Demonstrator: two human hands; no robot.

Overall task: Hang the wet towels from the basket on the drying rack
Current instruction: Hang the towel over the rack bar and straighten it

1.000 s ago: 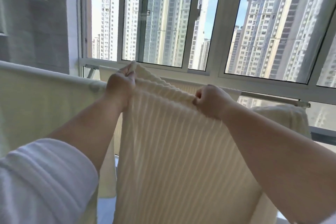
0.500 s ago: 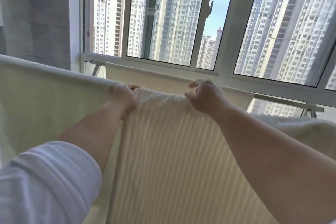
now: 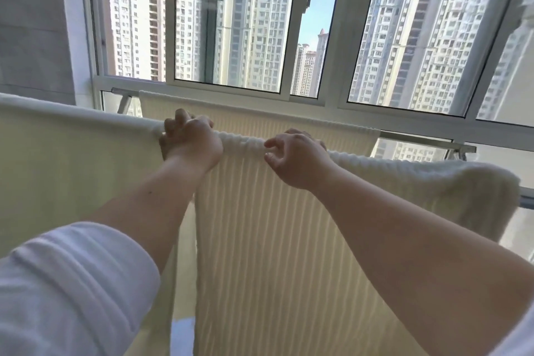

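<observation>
Towel (image 3: pixel 277 240), cream, ribbed, hangs over the near rail of the rack (image 3: pixel 419 136); its folded top edge runs from about 9 o'clock of frame centre toward 3 o'clock, and the front panel drops to 6 o'clock, out of view at the bottom edge.

Left hand (image 3: pixel 190 144): at 10 o'clock of centre, on the towel's left top corner. Fingers curled over the fold toward the far side. Grasping the towel edge; fingertips partly hidden behind the fold.

Right hand (image 3: pixel 297 159): at about 1 o'clock of centre, over the top fold just right of the left hand. Thumb and fingers loosely bent, tips apart and pointing left; thumb tip touching or just above the fold. Not pinching anything that I can see: released.

Second towel (image 3: pixel 72 167), plain cream, hangs on the same rail at 9 o'clock, its right edge just beside the left hand. Third towel (image 3: pixel 260 121), ribbed, hangs on the far rail at 12 o'clock, behind both hands. Bunched white fabric (image 3: pixel 476 191) lies over the near rail at 3 o'clock, right of the right forearm.

White sleeve (image 3: pixel 72 292) at 8 o'clock. Window (image 3: pixel 326 37) behind the rack, with tower blocks and blue sky beyond.
</observation>
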